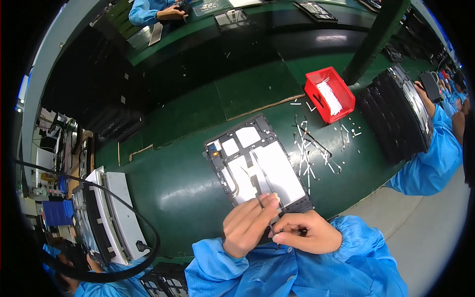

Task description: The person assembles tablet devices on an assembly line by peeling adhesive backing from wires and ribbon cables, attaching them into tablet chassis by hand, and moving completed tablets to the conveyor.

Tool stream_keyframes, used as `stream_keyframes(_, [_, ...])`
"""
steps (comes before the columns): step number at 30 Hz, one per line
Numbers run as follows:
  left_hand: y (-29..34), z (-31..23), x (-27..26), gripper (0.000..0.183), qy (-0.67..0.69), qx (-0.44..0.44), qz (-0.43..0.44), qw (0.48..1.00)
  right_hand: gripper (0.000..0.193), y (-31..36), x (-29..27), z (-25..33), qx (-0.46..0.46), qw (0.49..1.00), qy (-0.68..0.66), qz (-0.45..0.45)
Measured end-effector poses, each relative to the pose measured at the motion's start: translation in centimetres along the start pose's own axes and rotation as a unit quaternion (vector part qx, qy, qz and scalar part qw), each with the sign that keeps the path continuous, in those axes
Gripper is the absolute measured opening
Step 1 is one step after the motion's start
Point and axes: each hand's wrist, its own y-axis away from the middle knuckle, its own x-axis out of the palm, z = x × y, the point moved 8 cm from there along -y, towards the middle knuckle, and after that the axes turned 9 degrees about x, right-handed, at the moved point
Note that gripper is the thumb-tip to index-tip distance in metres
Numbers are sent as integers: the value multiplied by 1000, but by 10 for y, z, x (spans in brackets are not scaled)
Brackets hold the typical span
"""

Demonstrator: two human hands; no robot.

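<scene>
A black-framed tablet-like device [277, 168] lies in front of me on the green bench, its silvery battery panels and inner parts exposed. Over its lower part, my left hand [250, 222] is closed in a pinch on slim metal tweezers [264, 175], whose long prongs reach up over the panels. My right hand [309, 232] is beside it at the device's near edge, thumb and fingers pinched on a thin dark strip [272, 229]. The fingertips of both hands nearly meet. Where the strip ends is hidden by the fingers.
Right of the device, several black and white strips [311, 148] lie scattered below a red bin [330, 94] of white pieces. Stacked dark devices [396, 114] stand at right, near a co-worker's blue sleeve [425, 163]. A black cable [148, 218] loops at left. A dark post [376, 44] rises behind.
</scene>
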Motion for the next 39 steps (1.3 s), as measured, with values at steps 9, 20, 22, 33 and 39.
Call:
stream_keyframes(9, [34, 13, -11, 30, 26, -128, -26, 991, 9, -10, 6, -14, 34, 999, -31, -9])
stream_keyframes(20, [147, 2, -9, 41, 380, -482, -1, 789, 9, -23, 2, -14, -77, 961, 152, -217])
stream_keyframes(22, [141, -1, -3, 47, 390, -454, 44, 800, 14, -24, 2, -19, -91, 951, 173, -240])
stream_keyframes(33, [138, -4, -2, 69, 501, -475, 31, 722, 10, -28, 6, -22, -103, 944, 174, -262])
stream_keyframes(39, [139, 3, 2, 71, 510, -518, 29, 686, 12, -29, 5, -25, -89, 942, 171, -274])
